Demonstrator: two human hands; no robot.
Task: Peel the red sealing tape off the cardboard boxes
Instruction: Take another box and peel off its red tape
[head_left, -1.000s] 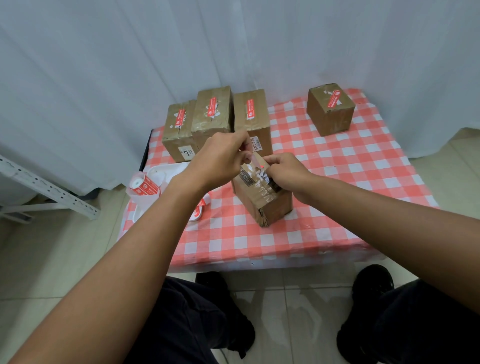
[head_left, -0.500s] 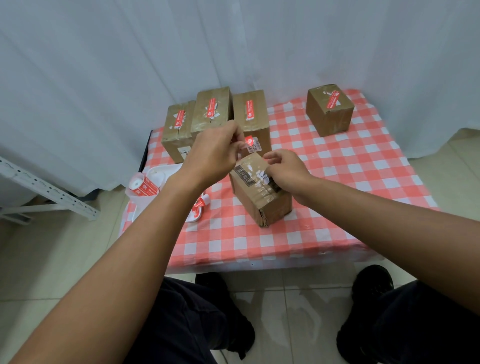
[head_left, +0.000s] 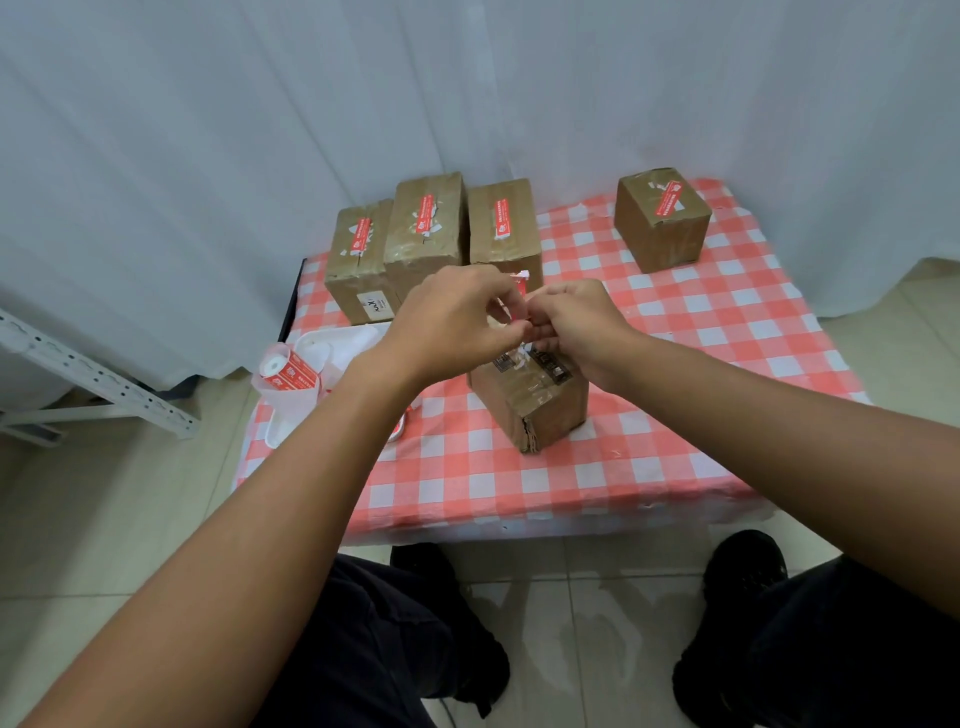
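Note:
A small cardboard box (head_left: 540, 405) stands near the middle of the checked table, with torn white tape scraps on its top. My left hand (head_left: 457, 322) and my right hand (head_left: 582, 322) meet just above it, fingertips pinched together on a strip of red sealing tape (head_left: 521, 283) that sticks up between them. Three taller boxes (head_left: 426, 228) stand in a row behind, each with a red tape strip on top. A fourth box (head_left: 662, 218) with red tape sits alone at the back right.
A white tray (head_left: 337, 353) at the table's left edge holds a roll of red tape (head_left: 291, 371) in a clear holder and peeled scraps. The red-and-white checked cloth (head_left: 701, 332) covers the low table. A white curtain hangs behind; a metal rack leg (head_left: 93, 379) lies at left.
My left hand lifted the red tape strip off the near box. My right hand left the box top and rose to meet the left hand at the tape.

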